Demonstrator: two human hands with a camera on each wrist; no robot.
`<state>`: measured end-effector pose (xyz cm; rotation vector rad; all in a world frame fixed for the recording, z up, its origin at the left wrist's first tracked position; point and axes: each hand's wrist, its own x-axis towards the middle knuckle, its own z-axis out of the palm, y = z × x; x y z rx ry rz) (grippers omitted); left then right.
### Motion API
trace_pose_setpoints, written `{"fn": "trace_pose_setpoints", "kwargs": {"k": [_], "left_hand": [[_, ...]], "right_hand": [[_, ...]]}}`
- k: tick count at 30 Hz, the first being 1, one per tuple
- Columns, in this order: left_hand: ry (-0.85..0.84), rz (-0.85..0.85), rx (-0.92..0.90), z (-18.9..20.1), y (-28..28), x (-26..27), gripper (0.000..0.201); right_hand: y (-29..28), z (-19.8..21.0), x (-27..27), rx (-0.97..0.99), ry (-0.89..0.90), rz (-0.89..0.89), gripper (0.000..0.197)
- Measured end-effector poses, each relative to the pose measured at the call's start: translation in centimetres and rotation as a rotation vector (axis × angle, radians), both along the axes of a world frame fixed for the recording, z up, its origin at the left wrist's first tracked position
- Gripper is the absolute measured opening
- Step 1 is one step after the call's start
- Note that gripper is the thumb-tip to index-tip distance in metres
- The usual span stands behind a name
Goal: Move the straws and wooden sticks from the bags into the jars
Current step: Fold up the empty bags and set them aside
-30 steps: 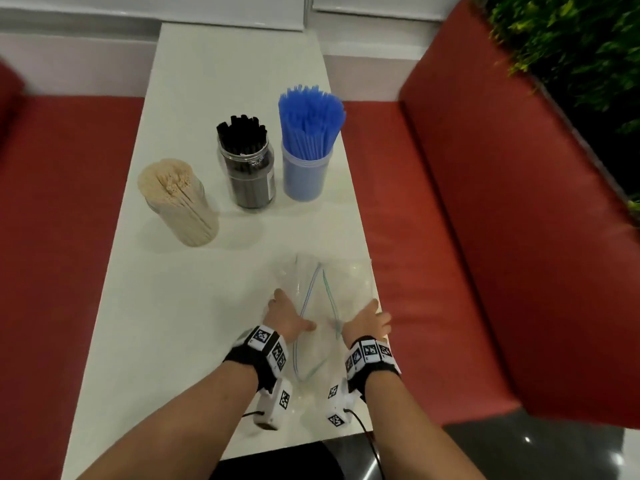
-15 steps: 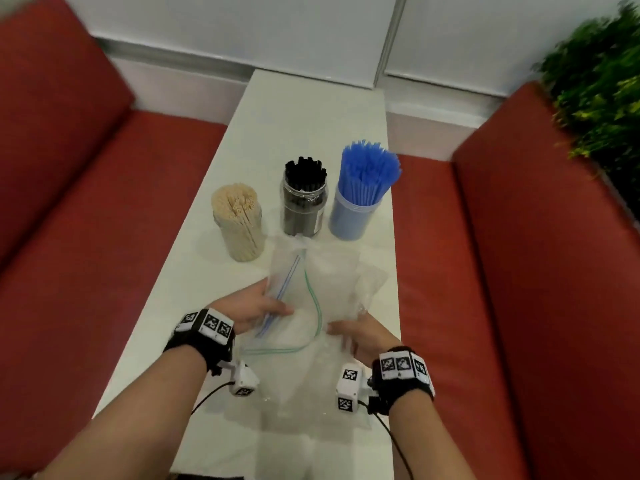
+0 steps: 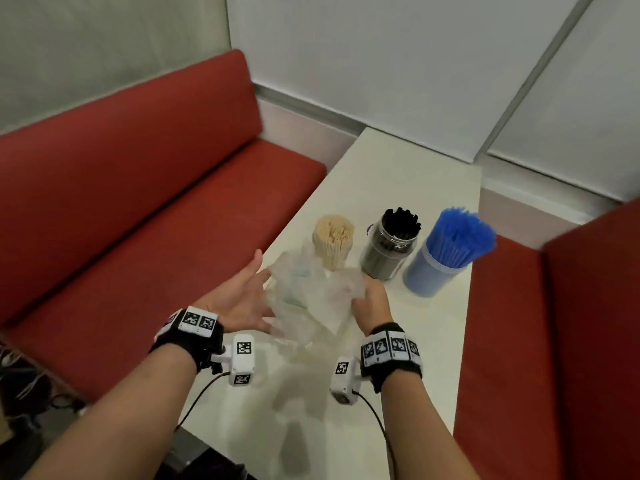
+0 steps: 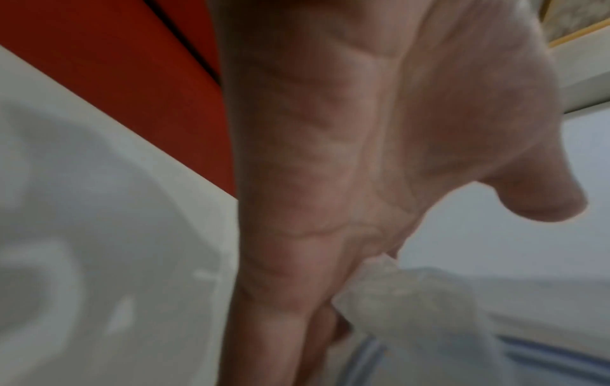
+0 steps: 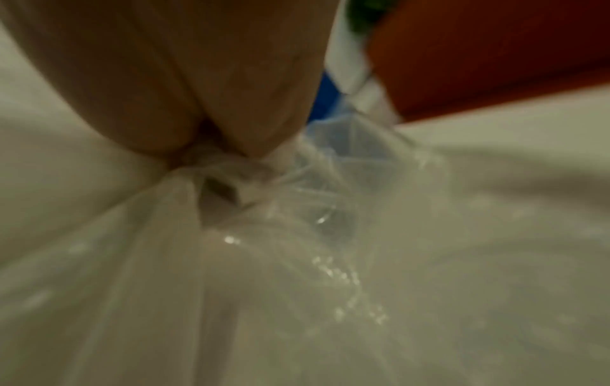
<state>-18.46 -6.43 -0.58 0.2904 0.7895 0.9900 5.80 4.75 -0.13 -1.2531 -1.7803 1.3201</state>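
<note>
Three jars stand in a row on the white table (image 3: pixel 398 168): one packed with wooden sticks (image 3: pixel 333 240), a clear one with black straws (image 3: pixel 391 245), a blue one with blue straws (image 3: pixel 448 252). Crumpled clear zip bags (image 3: pixel 308 299) hang bunched in front of the jars, lifted off the table. My right hand (image 3: pixel 372 301) grips the bunched plastic; in the right wrist view its fingers (image 5: pixel 231 91) pinch the gathered bag (image 5: pixel 264 261). My left hand (image 3: pixel 247 296) is spread flat, palm turned inward, beside the bags; its fingertips reach the plastic (image 4: pixel 412 300).
Red padded benches run along both sides of the table, one at the left (image 3: pixel 138 209) and one at the right (image 3: pixel 554 341). White wall panels close the far end. Dark clutter lies on the floor at the lower left (image 3: pixel 20 393).
The left hand has let go of the bag's zip edge and spread flat. The right hand has gathered the bags into a bunch and lifted them. The head view has swung to the left.
</note>
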Motion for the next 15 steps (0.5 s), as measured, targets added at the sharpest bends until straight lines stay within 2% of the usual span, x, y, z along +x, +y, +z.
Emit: {"fn": "trace_pose_setpoints", "kwargs": {"k": [2, 4, 8, 11, 13, 15], "left_hand": [[-0.002, -0.065, 0.022, 0.5, -0.5, -0.1, 0.087], [0.026, -0.034, 0.014, 1.4, -0.9, -0.2, 0.085], [0.237, 0.062, -0.039, 2.5, -2.4, -2.1, 0.056], [0.217, 0.156, -0.107, 1.9, -3.6, -5.2, 0.034], [0.338, 0.244, -0.174, 1.6, -4.1, -7.9, 0.024], [0.599, 0.297, -0.2, 2.1, -5.4, -10.0, 0.01]], "right_hand": [[-1.1, 1.0, -3.0, 0.161, -0.063, 0.148, 0.034], [-2.7, 1.3, -6.1, 0.18, -0.146, 0.24, 0.031], [-5.9, 2.5, -11.5, -0.099, 0.022, 0.225, 0.046], [-7.0, 2.6, -14.1, -0.261, 0.102, 0.326, 0.05], [-6.6, 2.6, -15.5, -0.128, 0.014, 0.462, 0.05], [-5.5, 2.6, -16.9, 0.057, -0.12, 0.571, 0.055]]}}
